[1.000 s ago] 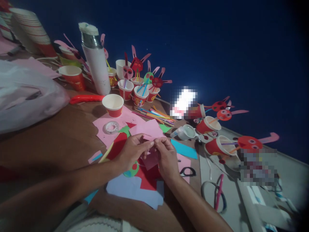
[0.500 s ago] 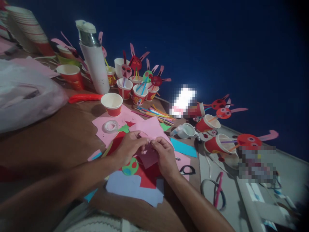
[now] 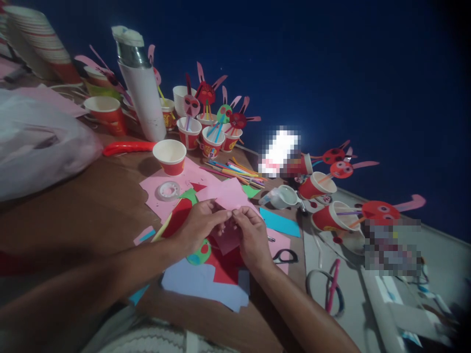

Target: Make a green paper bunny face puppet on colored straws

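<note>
Both of my hands meet over the middle of the paper pile. My left hand [image 3: 201,220] is closed in a pinch, thumb and fingers at a piece of pink paper [image 3: 231,193]. Beside it, my right hand [image 3: 252,233] pinches at the same paper, fingertips nearly touching the left ones. The paper's darker lower part shows between the hands, and the exact grip is partly hidden by the fingers. Under my left wrist lies a green paper disc [image 3: 198,253] with red and blue spots. Red paper [image 3: 226,269] and pale blue paper [image 3: 202,287] spread below the hands.
A paper cup [image 3: 170,157] and tape roll [image 3: 169,190] sit beyond my left hand. Drinking straws [image 3: 235,171] lie farther back. Scissors [image 3: 286,256] rest at right. Cups with rabbit-faced paper figures [image 3: 224,113], a white flask [image 3: 142,93] and a plastic bag [image 3: 40,147] stand around.
My fingertips have shifted slightly on the pink paper, and its upper part now catches more light. The whole view has moved a little; the surrounding things stay in place.
</note>
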A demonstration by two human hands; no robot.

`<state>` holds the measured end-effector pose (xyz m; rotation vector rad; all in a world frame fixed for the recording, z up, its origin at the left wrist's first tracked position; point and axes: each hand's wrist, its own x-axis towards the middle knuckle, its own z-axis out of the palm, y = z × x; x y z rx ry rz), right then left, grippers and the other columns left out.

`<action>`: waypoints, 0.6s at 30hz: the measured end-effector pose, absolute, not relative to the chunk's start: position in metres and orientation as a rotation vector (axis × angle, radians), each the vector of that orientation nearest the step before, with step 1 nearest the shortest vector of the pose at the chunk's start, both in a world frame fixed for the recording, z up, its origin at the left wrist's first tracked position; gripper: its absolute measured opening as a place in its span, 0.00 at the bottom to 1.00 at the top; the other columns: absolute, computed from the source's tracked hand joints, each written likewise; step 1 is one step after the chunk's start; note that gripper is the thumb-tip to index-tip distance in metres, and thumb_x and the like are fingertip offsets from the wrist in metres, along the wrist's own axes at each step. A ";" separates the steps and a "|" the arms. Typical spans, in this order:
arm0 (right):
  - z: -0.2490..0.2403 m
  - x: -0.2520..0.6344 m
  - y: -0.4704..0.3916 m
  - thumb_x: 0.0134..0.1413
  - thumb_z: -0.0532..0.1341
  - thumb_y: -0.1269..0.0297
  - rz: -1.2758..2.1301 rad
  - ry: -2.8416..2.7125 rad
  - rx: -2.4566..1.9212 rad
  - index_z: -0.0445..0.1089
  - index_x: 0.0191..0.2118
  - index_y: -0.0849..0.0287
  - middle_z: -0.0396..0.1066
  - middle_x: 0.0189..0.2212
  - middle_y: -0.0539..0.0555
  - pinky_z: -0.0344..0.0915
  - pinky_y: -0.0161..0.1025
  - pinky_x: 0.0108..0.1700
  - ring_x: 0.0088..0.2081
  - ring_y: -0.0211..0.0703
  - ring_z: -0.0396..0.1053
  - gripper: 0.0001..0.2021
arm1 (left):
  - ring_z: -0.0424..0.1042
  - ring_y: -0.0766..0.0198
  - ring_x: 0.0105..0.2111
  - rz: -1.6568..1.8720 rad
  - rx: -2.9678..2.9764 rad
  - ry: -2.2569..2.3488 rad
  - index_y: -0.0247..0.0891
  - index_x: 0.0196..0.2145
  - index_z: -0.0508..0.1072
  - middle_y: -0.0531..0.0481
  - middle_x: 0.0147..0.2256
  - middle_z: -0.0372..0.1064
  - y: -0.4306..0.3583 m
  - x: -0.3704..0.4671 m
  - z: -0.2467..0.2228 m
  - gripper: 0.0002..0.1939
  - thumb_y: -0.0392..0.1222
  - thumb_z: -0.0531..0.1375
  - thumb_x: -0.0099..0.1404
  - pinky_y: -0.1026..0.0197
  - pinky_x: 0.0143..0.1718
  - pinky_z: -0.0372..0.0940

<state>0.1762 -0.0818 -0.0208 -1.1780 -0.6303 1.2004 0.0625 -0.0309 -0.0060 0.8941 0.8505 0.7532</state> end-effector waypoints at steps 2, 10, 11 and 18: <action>-0.020 0.175 -0.082 0.50 0.63 0.60 1.200 -0.626 -1.167 0.63 0.26 0.59 0.65 0.20 0.44 0.58 0.31 0.26 0.21 0.32 0.60 0.10 | 0.61 0.72 0.15 0.768 0.893 0.851 0.33 0.25 0.67 0.56 0.16 0.64 -0.031 0.063 -0.007 0.09 0.40 0.63 0.52 0.68 0.18 0.58; -0.014 0.171 -0.083 0.51 0.63 0.61 1.202 -0.649 -1.159 0.63 0.26 0.58 0.66 0.19 0.44 0.58 0.31 0.26 0.21 0.32 0.61 0.10 | 0.60 0.73 0.14 0.841 0.906 0.848 0.34 0.23 0.68 0.57 0.14 0.63 -0.031 0.064 -0.004 0.08 0.40 0.62 0.52 0.69 0.18 0.56; -0.015 0.171 -0.083 0.51 0.62 0.61 1.197 -0.659 -1.166 0.63 0.26 0.58 0.66 0.20 0.44 0.58 0.31 0.26 0.21 0.32 0.61 0.10 | 0.60 0.73 0.14 0.849 0.906 0.845 0.34 0.24 0.68 0.57 0.14 0.63 -0.031 0.064 -0.004 0.07 0.39 0.62 0.52 0.69 0.18 0.56; -0.012 0.179 -0.080 0.52 0.61 0.57 1.225 -0.786 -1.261 0.64 0.29 0.58 0.65 0.22 0.46 0.60 0.32 0.28 0.23 0.34 0.62 0.10 | 0.60 0.72 0.14 0.785 0.867 0.875 0.34 0.22 0.68 0.57 0.14 0.62 -0.027 0.060 0.000 0.06 0.38 0.62 0.52 0.70 0.16 0.55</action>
